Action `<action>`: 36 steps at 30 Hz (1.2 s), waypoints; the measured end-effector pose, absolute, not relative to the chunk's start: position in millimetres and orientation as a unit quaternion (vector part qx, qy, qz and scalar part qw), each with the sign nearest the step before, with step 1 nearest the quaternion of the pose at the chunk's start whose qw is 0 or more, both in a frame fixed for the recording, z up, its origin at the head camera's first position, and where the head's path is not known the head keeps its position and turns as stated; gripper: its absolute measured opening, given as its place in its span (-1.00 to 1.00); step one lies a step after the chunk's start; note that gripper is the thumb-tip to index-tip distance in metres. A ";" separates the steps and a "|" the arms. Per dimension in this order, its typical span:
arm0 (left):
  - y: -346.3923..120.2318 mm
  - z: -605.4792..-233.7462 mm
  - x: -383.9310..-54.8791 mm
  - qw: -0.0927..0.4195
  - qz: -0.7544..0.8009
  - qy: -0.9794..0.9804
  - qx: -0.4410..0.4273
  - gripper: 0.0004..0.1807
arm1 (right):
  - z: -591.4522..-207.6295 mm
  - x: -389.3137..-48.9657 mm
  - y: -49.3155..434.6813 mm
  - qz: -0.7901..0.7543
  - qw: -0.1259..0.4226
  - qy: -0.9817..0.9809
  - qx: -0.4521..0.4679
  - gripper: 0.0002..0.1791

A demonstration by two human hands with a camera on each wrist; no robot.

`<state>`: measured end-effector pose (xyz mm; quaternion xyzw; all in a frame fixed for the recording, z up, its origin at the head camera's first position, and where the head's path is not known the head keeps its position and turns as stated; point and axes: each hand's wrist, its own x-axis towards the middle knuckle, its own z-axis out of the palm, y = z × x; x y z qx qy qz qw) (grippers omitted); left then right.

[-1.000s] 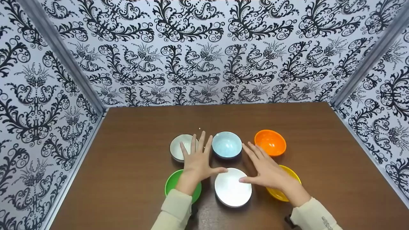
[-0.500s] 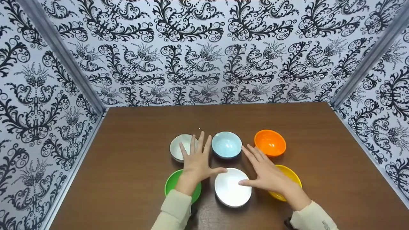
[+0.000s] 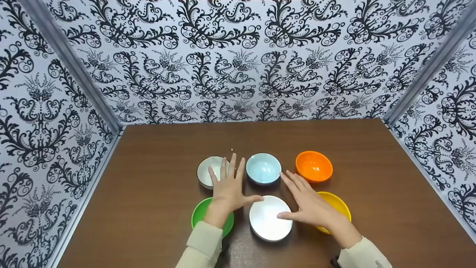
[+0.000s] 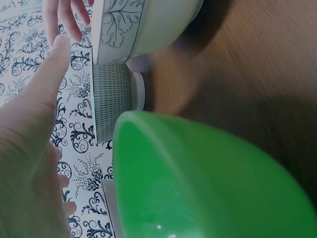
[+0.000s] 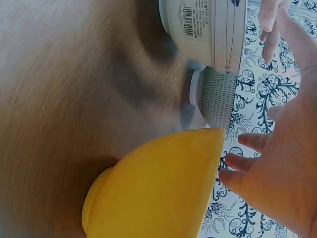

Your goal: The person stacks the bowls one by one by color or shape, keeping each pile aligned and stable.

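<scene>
Six bowls stand in two rows on a brown table. My left hand, fingers spread, hovers between the green bowl and the pale grey bowl, partly covering both. My right hand has its fingers stretched forward and overlaps the yellow bowl. Both thumbs reach over the white bowl at front centre, which shows a leaf pattern in the left wrist view and a barcode label in the right. In both wrist views the palms are bare, above the rims. Neither hand holds anything.
In the back row, a light blue bowl stands in the middle and an orange bowl at the right. Patterned walls enclose the table at the back and sides.
My right hand has drifted slightly toward me, its fingertips lower beside the light blue bowl. My left hand has barely shifted. The bowls stay where they were.
</scene>
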<state>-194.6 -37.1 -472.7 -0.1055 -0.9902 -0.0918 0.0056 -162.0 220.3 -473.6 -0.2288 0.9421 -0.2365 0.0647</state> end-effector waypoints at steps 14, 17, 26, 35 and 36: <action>-38.6 -474.9 -193.9 0.014 -0.108 -0.988 -0.107 0.44 | -477.6 -157.9 220.6 -0.239 0.063 0.942 -0.226 0.26; -38.2 -474.7 -194.3 0.012 -0.106 -0.989 -0.106 0.44 | -478.4 -156.8 220.3 -0.242 0.065 0.941 -0.226 0.26; -38.1 -475.8 -193.0 0.015 -0.104 -0.989 -0.104 0.44 | -482.0 -154.4 219.7 -0.238 0.056 0.941 -0.234 0.27; -37.3 -475.4 -193.5 0.013 -0.095 -0.990 -0.103 0.44 | -483.7 -152.4 218.7 -0.251 0.039 0.933 -0.255 0.26; -37.3 -475.4 -193.5 0.013 -0.093 -0.990 -0.103 0.44 | -484.1 -152.1 218.6 -0.252 0.038 0.932 -0.258 0.26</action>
